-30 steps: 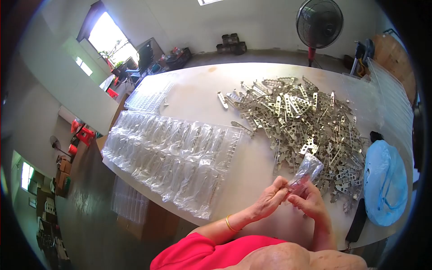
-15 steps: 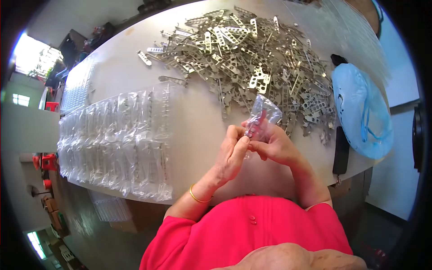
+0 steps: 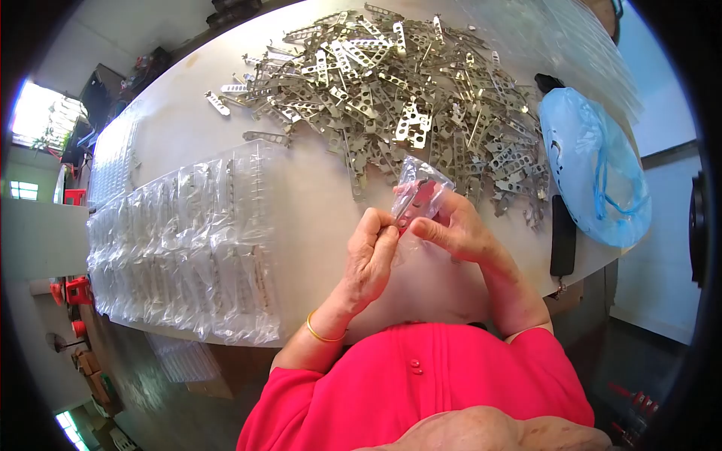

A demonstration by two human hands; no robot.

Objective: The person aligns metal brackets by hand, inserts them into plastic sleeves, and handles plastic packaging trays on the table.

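Observation:
A small clear plastic bag (image 3: 423, 177) with a flat metal strip (image 3: 416, 203) inside is held in front of my chest, over the table. The strip has holes along it and reflects red. My left hand (image 3: 373, 252) pinches the bag's lower left end between thumb and fingers. On the other side, my right hand (image 3: 468, 233) holds the bag with its fingers behind it and its thumb at the lower edge; those fingertips are partly hidden. Just beyond the hands lies a large heap of similar perforated metal strips (image 3: 383, 90).
Rows of bagged strips (image 3: 180, 248) lie at the left on the table (image 3: 316, 188). A blue plastic bag (image 3: 583, 158) and a black strap-like object (image 3: 562, 237) are at the right. Clear plastic sheets (image 3: 556, 45) cover the far right corner.
The right thumb has shifted off the middle of the bag toward its lower edge, exposing more of the strip. The left hand keeps its pinch. The whole view has shifted slightly.

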